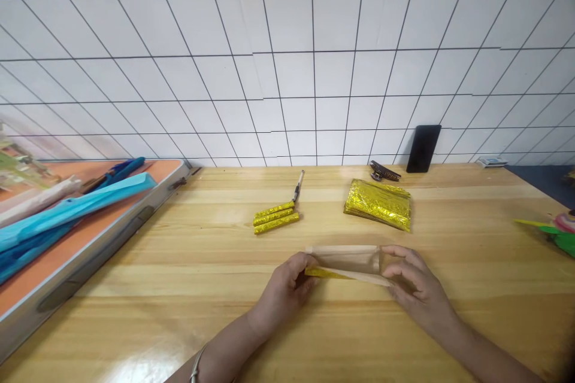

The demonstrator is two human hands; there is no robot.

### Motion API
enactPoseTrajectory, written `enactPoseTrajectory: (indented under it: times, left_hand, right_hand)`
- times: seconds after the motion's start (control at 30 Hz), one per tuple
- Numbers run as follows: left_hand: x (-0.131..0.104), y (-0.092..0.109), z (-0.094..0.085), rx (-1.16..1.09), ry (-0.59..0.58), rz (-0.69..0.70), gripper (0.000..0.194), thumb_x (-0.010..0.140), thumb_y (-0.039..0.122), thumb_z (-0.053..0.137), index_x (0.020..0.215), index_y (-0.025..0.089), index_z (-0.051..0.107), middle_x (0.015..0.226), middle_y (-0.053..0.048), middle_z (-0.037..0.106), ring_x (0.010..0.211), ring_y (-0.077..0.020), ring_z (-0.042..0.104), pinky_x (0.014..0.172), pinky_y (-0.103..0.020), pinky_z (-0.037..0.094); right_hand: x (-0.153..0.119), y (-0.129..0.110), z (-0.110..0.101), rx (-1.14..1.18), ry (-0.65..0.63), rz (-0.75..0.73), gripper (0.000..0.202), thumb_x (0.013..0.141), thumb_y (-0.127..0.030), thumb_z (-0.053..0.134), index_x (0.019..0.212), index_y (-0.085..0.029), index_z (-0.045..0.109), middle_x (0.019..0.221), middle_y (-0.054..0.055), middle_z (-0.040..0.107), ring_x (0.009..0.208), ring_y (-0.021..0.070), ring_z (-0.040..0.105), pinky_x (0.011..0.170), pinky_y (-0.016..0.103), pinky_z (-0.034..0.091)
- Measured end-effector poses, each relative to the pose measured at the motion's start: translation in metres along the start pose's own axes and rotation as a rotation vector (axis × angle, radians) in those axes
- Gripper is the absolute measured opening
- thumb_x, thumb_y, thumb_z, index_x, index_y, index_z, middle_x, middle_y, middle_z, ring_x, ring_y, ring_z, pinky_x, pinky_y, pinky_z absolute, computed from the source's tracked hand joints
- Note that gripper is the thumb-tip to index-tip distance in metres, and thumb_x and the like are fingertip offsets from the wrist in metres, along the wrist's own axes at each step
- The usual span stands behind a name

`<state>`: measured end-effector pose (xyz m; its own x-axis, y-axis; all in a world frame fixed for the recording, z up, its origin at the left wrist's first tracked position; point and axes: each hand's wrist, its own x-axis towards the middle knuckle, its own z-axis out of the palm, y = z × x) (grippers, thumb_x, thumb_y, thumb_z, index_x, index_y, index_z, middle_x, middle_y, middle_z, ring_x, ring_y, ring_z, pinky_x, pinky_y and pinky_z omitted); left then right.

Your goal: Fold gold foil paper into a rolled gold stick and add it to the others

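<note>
The left hand is gripping the left end of the gold-backed sheet with its thumb and fingers closing narrowly; the paper is partly hiding the fingertips. The right hand is holding the right end more loosely: its index finger is touching the upper edge, its thumb is supporting the lower edge, and a moderate gap is separating them. The sheet is extending between both hands above the wooden table, with its pale side facing inward and its lower fold showing gold. Beyond it, three gold rolls are lying near a pen; a gold stack is lying to the right, near a black clip.
</note>
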<state>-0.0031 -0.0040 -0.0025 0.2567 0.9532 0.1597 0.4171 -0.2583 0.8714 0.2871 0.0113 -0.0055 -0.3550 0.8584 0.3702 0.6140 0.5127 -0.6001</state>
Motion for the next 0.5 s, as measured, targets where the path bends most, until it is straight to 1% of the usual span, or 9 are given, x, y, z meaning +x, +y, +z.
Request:
enactPoseTrajectory:
  times: [0.1,0.17,0.23,0.3,0.33,0.4,0.43,0.5]
  left_hand:
    - [0.0006,0.0026,-0.0042,0.029,-0.044,0.046,0.035,0.062,-0.001,0.054,0.091,0.019,0.056,0.089,-0.002,0.059,0.08,-0.0159,0.054,0.068,-0.024,0.042]
    - [0.0012,0.0057,-0.0068,0.048,-0.076,0.095,0.042,0.057,-0.003,0.057,0.093,0.018,0.056,0.091,-0.004,0.059,0.082,-0.0173,0.054,0.071,-0.026,0.043]
    - [0.0016,0.0086,-0.0085,0.061,-0.113,0.125,0.045,0.057,-0.002,0.06,0.097,0.018,0.056,0.098,-0.006,0.057,0.086,-0.0189,0.054,0.073,-0.027,0.044]
    - [0.0015,0.0097,-0.009,0.082,-0.149,0.125,0.048,0.058,-0.001,0.062,0.101,0.019,0.056,0.111,-0.01,0.054,0.1,-0.0232,0.052,0.077,-0.03,0.045]
    - [0.0011,0.0095,-0.009,0.101,-0.159,0.118,0.049,0.059,0.0,0.063,0.104,0.019,0.055,0.119,-0.012,0.05,0.109,-0.026,0.048,0.08,-0.032,0.045]
    - [-0.0001,0.0081,-0.0089,0.148,-0.163,0.113,0.053,0.06,0.001,0.066,0.108,0.02,0.054,0.135,-0.014,0.037,0.124,-0.0306,0.035,0.089,-0.038,0.043]
    - [-0.0008,0.0073,-0.0089,0.174,-0.161,0.115,0.054,0.061,0.002,0.067,0.11,0.021,0.054,0.14,-0.014,0.03,0.129,-0.0322,0.029,0.094,-0.042,0.04]
    - [-0.0019,0.0061,-0.0091,0.225,-0.156,0.124,0.059,0.061,0.004,0.068,0.114,0.021,0.052,0.146,-0.015,0.019,0.133,-0.0346,0.021,0.1,-0.048,0.033]
  right_hand:
    - [-0.0006,-0.004,-0.0028,-0.029,-0.045,-0.058,0.013,0.078,-0.015,0.051,0.081,-0.024,0.06,0.125,0.007,0.049,0.115,0.0255,0.046,0.086,0.039,0.044]
    - [-0.0004,-0.0072,-0.0041,-0.057,-0.06,-0.087,0.018,0.076,-0.01,0.049,0.08,-0.024,0.059,0.125,0.007,0.049,0.114,0.0249,0.047,0.085,0.039,0.045]
    - [-0.0002,-0.009,-0.0048,-0.082,-0.08,-0.122,0.021,0.074,-0.008,0.048,0.081,-0.024,0.06,0.127,0.007,0.047,0.113,0.0247,0.047,0.084,0.039,0.045]
    - [-0.0005,-0.0091,-0.0053,-0.11,-0.096,-0.159,0.023,0.073,-0.007,0.049,0.083,-0.024,0.06,0.127,0.007,0.047,0.112,0.025,0.047,0.083,0.039,0.045]
    - [-0.0009,-0.0087,-0.0055,-0.127,-0.097,-0.177,0.023,0.074,-0.007,0.049,0.083,-0.024,0.06,0.125,0.008,0.048,0.112,0.0252,0.047,0.083,0.039,0.045]
    - [-0.002,-0.0076,-0.0059,-0.161,-0.099,-0.21,0.022,0.075,-0.008,0.05,0.084,-0.025,0.061,0.119,0.008,0.052,0.11,0.0251,0.048,0.084,0.04,0.044]
    - [-0.0025,-0.0071,-0.0061,-0.174,-0.101,-0.227,0.022,0.075,-0.008,0.05,0.085,-0.025,0.062,0.115,0.008,0.054,0.108,0.0246,0.05,0.083,0.039,0.045]
    - [-0.0032,-0.0066,-0.0065,-0.188,-0.129,-0.265,0.023,0.077,-0.008,0.05,0.087,-0.025,0.062,0.109,0.008,0.057,0.104,0.023,0.052,0.082,0.037,0.046]
